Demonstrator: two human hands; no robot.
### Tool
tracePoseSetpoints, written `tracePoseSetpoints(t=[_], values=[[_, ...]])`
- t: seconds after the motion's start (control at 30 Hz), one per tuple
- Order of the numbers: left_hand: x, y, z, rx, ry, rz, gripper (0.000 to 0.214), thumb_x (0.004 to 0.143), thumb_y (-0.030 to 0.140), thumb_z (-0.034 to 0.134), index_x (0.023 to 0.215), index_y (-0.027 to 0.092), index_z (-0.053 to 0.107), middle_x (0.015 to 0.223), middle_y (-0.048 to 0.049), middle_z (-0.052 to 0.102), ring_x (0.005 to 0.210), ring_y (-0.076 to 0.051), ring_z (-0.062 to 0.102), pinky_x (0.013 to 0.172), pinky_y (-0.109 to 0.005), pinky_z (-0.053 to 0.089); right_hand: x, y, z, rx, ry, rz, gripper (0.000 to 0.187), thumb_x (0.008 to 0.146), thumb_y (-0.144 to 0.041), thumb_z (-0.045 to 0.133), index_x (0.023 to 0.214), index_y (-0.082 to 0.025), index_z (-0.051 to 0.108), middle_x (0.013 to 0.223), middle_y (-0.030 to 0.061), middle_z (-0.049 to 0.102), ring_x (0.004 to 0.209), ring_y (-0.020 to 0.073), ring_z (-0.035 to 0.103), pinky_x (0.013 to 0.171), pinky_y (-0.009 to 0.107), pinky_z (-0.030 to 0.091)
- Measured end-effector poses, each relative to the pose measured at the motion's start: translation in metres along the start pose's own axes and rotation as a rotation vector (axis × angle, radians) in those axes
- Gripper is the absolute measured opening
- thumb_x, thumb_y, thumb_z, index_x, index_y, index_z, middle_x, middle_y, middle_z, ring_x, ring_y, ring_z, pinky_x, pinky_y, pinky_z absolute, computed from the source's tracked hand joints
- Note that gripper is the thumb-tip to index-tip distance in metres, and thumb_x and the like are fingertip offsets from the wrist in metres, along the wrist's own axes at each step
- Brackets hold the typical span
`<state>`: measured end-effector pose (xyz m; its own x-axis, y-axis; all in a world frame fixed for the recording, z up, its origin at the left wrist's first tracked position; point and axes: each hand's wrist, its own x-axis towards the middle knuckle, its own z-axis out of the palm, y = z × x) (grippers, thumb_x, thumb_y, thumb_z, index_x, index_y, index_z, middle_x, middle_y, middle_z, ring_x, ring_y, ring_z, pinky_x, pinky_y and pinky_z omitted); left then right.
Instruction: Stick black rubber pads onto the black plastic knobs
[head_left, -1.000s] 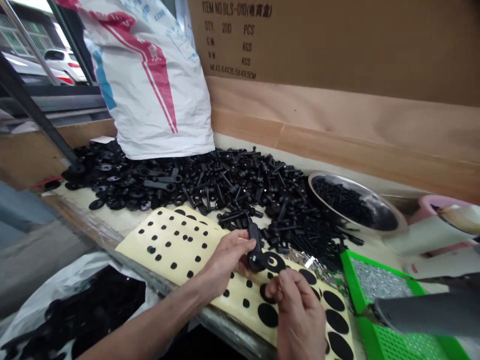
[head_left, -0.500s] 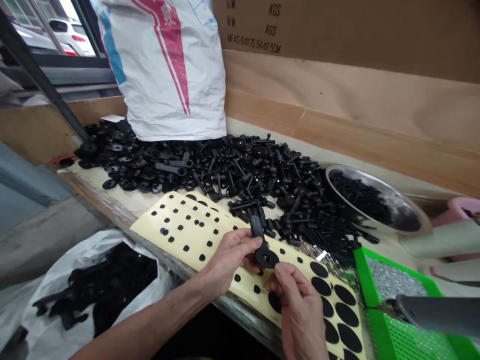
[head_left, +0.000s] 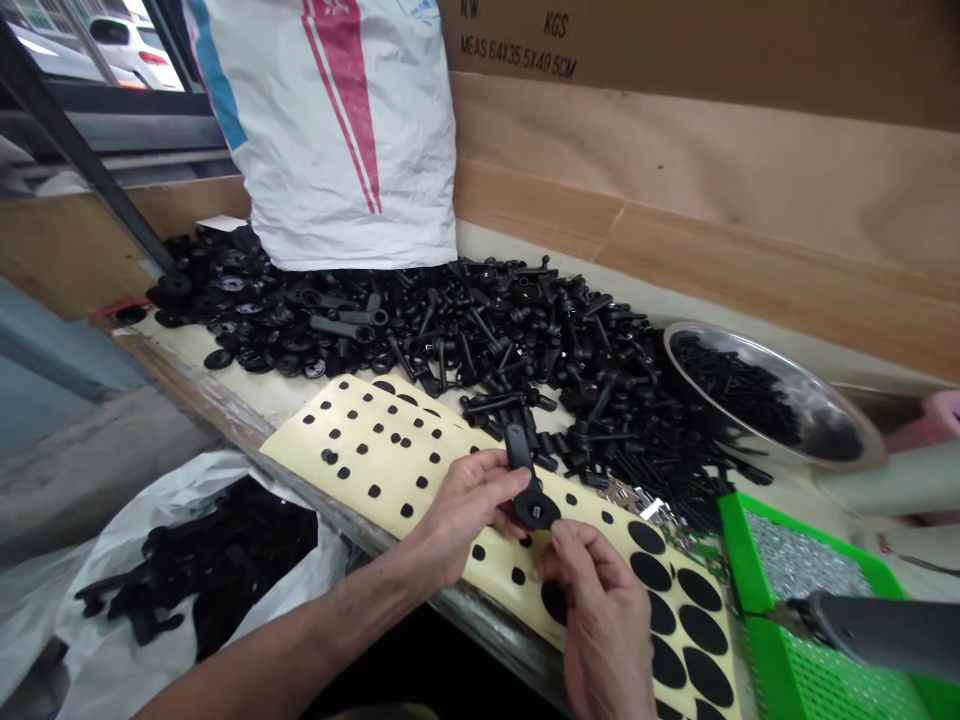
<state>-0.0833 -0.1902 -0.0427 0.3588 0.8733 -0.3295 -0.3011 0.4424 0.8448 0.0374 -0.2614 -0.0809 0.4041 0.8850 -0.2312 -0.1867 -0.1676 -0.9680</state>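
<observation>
My left hand (head_left: pixel 461 510) grips a black plastic lever handle (head_left: pixel 529 482) by its shaft, the round head end pointing toward me. My right hand (head_left: pixel 600 610) is pinched with thumb and forefinger right at that round head; I cannot make out what the fingertips hold. Both hands hover over a yellow backing sheet (head_left: pixel 390 440) dotted with small and large black round stickers (head_left: pixel 701 630). Behind the sheet lies a big heap of black plastic handles and knobs (head_left: pixel 480 340).
A white woven sack (head_left: pixel 337 130) stands at the back against cardboard boxes (head_left: pixel 712 60). A steel bowl of black screws (head_left: pixel 765 400) sits right, a green tray of small silver parts (head_left: pixel 795 580) nearer. A plastic bag of black parts (head_left: pixel 187 570) hangs below the bench edge.
The view shifted slightly downward. My right fingertips stayed at the handle's round head; the handle tilted a little more upright in my left hand.
</observation>
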Motion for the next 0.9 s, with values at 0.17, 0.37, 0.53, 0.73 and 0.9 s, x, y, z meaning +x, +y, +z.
tracePoseSetpoints(t=[0.17, 0.37, 0.53, 0.73, 0.9], values=[[0.0016, -0.0006, -0.0017, 0.012, -0.002, 0.001, 0.028, 0.080, 0.035, 0.067, 0.092, 0.010, 0.065, 0.078, -0.0072, 0.068, 0.062, -0.012, 0.060, 0.053, -0.019, 0.048, 0.0006, 0.0002, 0.0001, -0.003, 0.009, -0.002, 0.029, 0.080, -0.046, 0.069, 0.072, -0.019, 0.060, 0.060, -0.0053, 0.049, 0.062, 0.0109, 0.041, 0.062, 0.024, 0.032], [0.0031, -0.0018, -0.0026, 0.014, -0.004, 0.013, 0.023, 0.083, 0.031, 0.063, 0.092, 0.010, 0.064, 0.079, -0.0074, 0.068, 0.061, -0.011, 0.060, 0.053, -0.019, 0.048, 0.0000, 0.0017, -0.0005, -0.006, -0.005, -0.009, 0.028, 0.081, -0.046, 0.069, 0.073, -0.020, 0.060, 0.060, -0.0057, 0.048, 0.062, 0.0107, 0.040, 0.063, 0.024, 0.032], [0.0039, -0.0033, -0.0032, 0.007, -0.004, 0.013, 0.022, 0.083, 0.031, 0.063, 0.090, 0.010, 0.064, 0.078, -0.0067, 0.067, 0.061, -0.011, 0.060, 0.052, -0.019, 0.047, 0.0006, 0.0019, -0.0010, -0.018, -0.011, -0.013, 0.029, 0.081, -0.047, 0.068, 0.072, -0.020, 0.060, 0.059, -0.0058, 0.048, 0.061, 0.0107, 0.039, 0.063, 0.024, 0.031], [0.0026, -0.0030, -0.0036, -0.003, -0.011, 0.019, 0.022, 0.083, 0.031, 0.063, 0.090, 0.010, 0.064, 0.079, -0.0072, 0.068, 0.062, -0.011, 0.060, 0.053, -0.019, 0.047, 0.0008, 0.0011, -0.0010, -0.028, -0.013, -0.019, 0.030, 0.081, -0.047, 0.068, 0.071, -0.020, 0.059, 0.059, -0.0054, 0.049, 0.062, 0.0110, 0.040, 0.063, 0.025, 0.032], [0.0026, -0.0037, -0.0036, -0.001, -0.002, 0.015, 0.022, 0.083, 0.031, 0.064, 0.090, 0.010, 0.065, 0.078, -0.0071, 0.067, 0.061, -0.011, 0.060, 0.052, -0.019, 0.047, 0.0009, 0.0009, 0.0015, -0.010, -0.005, -0.026, 0.030, 0.081, -0.046, 0.068, 0.071, -0.020, 0.059, 0.059, -0.0057, 0.048, 0.061, 0.0106, 0.040, 0.062, 0.024, 0.031]])
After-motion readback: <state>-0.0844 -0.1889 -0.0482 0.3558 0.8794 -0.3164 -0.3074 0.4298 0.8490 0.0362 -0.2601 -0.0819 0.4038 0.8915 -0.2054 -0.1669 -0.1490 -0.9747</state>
